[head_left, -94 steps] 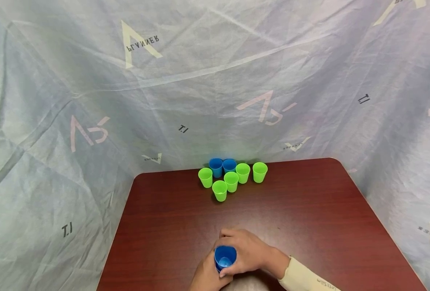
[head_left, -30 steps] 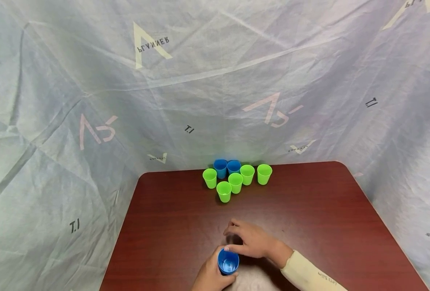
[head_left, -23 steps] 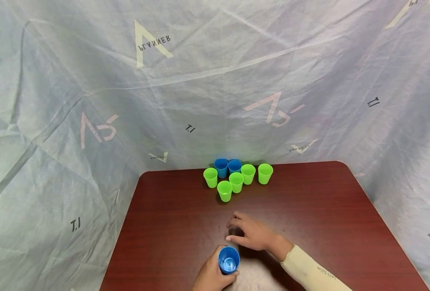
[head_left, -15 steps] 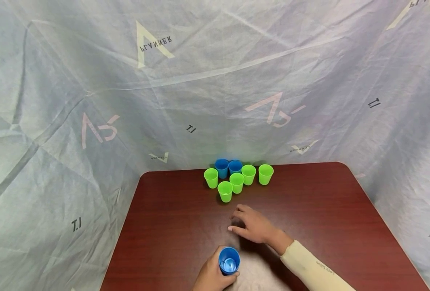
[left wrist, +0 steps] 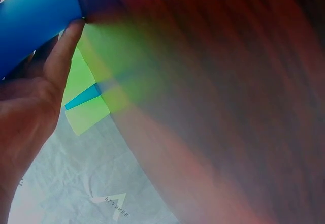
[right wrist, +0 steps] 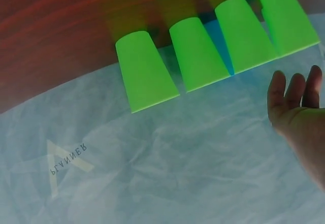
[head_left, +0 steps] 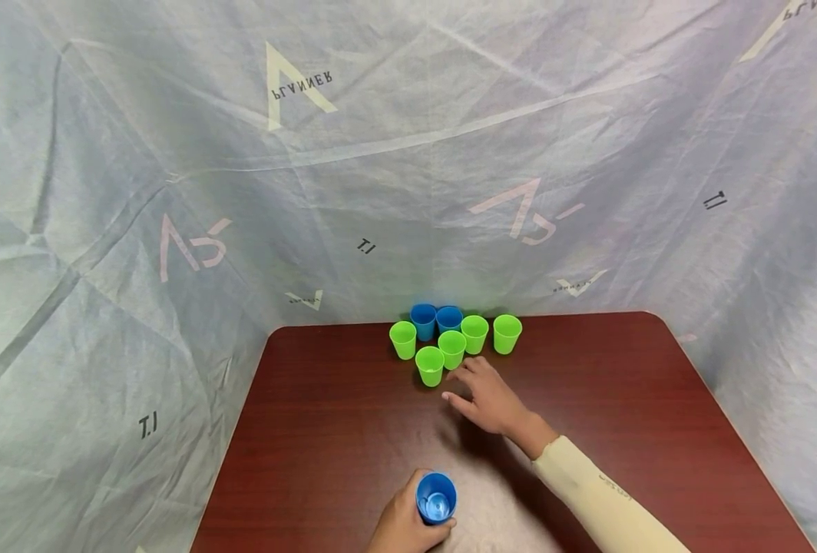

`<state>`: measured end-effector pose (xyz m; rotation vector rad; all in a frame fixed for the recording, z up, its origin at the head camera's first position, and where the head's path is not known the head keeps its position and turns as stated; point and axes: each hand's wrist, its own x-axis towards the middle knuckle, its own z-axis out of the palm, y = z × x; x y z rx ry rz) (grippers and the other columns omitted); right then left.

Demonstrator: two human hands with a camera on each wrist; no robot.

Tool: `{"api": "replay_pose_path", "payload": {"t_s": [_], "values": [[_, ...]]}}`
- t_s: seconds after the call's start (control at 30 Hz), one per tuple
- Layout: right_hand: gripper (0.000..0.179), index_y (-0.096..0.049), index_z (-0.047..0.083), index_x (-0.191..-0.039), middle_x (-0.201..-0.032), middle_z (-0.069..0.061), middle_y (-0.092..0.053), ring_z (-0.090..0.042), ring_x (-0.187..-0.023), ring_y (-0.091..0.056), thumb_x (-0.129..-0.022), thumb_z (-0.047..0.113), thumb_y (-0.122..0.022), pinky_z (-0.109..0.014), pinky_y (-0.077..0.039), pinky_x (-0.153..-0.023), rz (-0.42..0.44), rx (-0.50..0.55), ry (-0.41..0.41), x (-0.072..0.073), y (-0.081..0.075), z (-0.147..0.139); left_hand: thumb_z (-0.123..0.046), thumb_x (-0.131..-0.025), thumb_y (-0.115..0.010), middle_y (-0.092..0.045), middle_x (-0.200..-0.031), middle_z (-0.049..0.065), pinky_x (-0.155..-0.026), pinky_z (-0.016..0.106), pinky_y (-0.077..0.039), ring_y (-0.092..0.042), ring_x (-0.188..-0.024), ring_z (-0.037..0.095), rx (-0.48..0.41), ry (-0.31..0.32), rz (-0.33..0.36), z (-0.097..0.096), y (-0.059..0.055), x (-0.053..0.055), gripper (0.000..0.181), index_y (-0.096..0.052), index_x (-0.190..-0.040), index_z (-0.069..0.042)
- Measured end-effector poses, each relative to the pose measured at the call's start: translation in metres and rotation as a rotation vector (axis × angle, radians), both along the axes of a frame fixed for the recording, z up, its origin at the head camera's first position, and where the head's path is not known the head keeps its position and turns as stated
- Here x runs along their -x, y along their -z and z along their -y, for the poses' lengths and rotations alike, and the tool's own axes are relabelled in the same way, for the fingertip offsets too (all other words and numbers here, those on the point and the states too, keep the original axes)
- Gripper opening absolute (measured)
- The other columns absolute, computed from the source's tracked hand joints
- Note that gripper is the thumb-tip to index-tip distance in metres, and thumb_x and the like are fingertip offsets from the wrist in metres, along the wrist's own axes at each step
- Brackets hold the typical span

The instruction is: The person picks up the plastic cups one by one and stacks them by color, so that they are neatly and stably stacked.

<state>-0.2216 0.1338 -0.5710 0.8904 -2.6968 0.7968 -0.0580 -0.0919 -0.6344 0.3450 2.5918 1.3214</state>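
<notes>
My left hand (head_left: 403, 518) grips an upright blue cup (head_left: 436, 499) near the front of the table, thumb and fingers round its side. In the left wrist view the blue cup (left wrist: 38, 23) runs off the upper left corner. Farther forward, my right hand (head_left: 490, 395) is stretched over the table with nothing in it, fingers loosely bent. Its fingertips come close to the nearest green cup (head_left: 430, 369) and the green cup behind it (head_left: 452, 352). In the right wrist view the right hand (right wrist: 297, 107) shows several fingers apart from the row of green cups.
Other green cups stand upright at the back: one at the left (head_left: 403, 342), one right of centre (head_left: 474, 335) and one farthest right (head_left: 507, 335). Two blue cups (head_left: 423, 322) stand behind them by the grey cloth (head_left: 381, 192). The table (head_left: 630, 399) is dark red-brown wood.
My right hand has let go of the blue cup and moved forward to the green cups. The left hand keeps the blue cup in nearly the same place.
</notes>
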Motion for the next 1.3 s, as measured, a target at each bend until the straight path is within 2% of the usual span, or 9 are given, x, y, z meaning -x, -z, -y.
{"api": "replay_pose_path", "payload": {"t_s": [0.13,0.27,0.43,0.53,0.7,0.87,1.0,1.17,1.3], "values": [[0.033,-0.073,0.008,-0.12,-0.118,-0.009,-0.067,-0.032,-0.117,-0.057,-0.099,0.034,-0.074,-0.054,-0.051,-0.102,-0.019,0.036,0.028,0.011,-0.005,0.001,-0.041,-0.08,-0.092,-0.071,-0.116,-0.005,-0.084,0.032,-0.057,-0.068,-0.104,0.007,0.009,-0.009,0.005,0.001,0.0,-0.001,0.066,-0.056,-0.132,-0.022],[0.037,-0.07,0.006,-0.126,-0.124,-0.014,-0.066,-0.037,-0.121,-0.055,-0.1,0.031,-0.073,-0.057,-0.05,-0.103,0.024,0.073,0.062,0.026,-0.009,0.001,-0.042,-0.08,-0.093,-0.071,-0.116,-0.006,-0.085,0.031,-0.057,-0.067,-0.103,0.005,0.008,-0.022,0.006,0.002,0.001,0.0,0.067,-0.056,-0.133,-0.023],[0.04,-0.067,0.002,-0.13,-0.13,-0.017,-0.063,-0.039,-0.125,-0.054,-0.101,0.03,-0.071,-0.057,-0.05,-0.105,0.062,0.086,0.101,0.042,-0.01,0.0,-0.04,-0.08,-0.093,-0.072,-0.114,-0.005,-0.083,0.031,-0.057,-0.068,-0.102,0.005,-0.009,0.007,-0.042,0.003,0.002,0.002,0.064,-0.057,-0.13,-0.022],[0.041,-0.066,0.002,-0.132,-0.133,-0.018,-0.06,-0.04,-0.129,-0.053,-0.102,0.03,-0.069,-0.057,-0.048,-0.108,0.083,0.095,0.111,0.049,-0.008,0.002,-0.04,-0.08,-0.093,-0.072,-0.114,-0.005,-0.082,0.031,-0.057,-0.069,-0.102,0.006,-0.016,0.014,-0.048,0.004,0.002,0.003,0.063,-0.058,-0.129,-0.022],[0.044,-0.065,0.002,-0.134,-0.14,-0.019,-0.056,-0.041,-0.135,-0.049,-0.102,0.032,-0.067,-0.058,-0.046,-0.112,0.114,0.11,0.133,0.056,-0.002,0.008,-0.04,-0.079,-0.094,-0.073,-0.115,-0.006,-0.083,0.032,-0.058,-0.069,-0.104,0.007,-0.02,0.007,-0.022,0.006,0.001,0.005,0.063,-0.059,-0.129,-0.023],[0.044,-0.065,0.002,-0.135,-0.143,-0.019,-0.055,-0.04,-0.135,-0.049,-0.102,0.031,-0.068,-0.058,-0.048,-0.11,0.117,0.121,0.17,0.065,0.003,0.013,-0.039,-0.078,-0.094,-0.072,-0.115,-0.011,-0.086,0.031,-0.056,-0.068,-0.106,0.005,-0.052,0.016,0.04,0.006,0.0,0.007,0.062,-0.06,-0.129,-0.029],[0.045,-0.064,0.002,-0.137,-0.146,-0.02,-0.053,-0.041,-0.139,-0.048,-0.103,0.032,-0.065,-0.059,-0.047,-0.112,0.155,0.12,0.187,0.074,0.004,0.016,-0.037,-0.077,-0.095,-0.071,-0.113,-0.016,-0.089,0.032,-0.055,-0.067,-0.106,0.003,-0.069,0.016,0.089,0.007,-0.001,0.008,0.06,-0.062,-0.127,-0.034],[0.047,-0.062,0.002,-0.141,-0.152,-0.022,-0.05,-0.043,-0.144,-0.046,-0.105,0.033,-0.063,-0.061,-0.044,-0.117,0.2,0.084,0.196,0.084,0.002,0.017,-0.035,-0.076,-0.095,-0.071,-0.114,-0.017,-0.091,0.036,-0.056,-0.067,-0.107,0.005,-0.078,0.01,0.154,0.007,-0.006,0.006,0.06,-0.065,-0.128,-0.035],[0.047,-0.062,0.003,-0.141,-0.151,-0.023,-0.049,-0.043,-0.143,-0.046,-0.105,0.032,-0.06,-0.062,-0.043,-0.116,0.196,0.059,0.2,0.095,0.002,0.017,-0.034,-0.076,-0.096,-0.072,-0.116,-0.016,-0.091,0.036,-0.056,-0.068,-0.109,0.007,-0.077,0.007,0.142,0.007,-0.009,0.004,0.061,-0.065,-0.128,-0.034]]}}
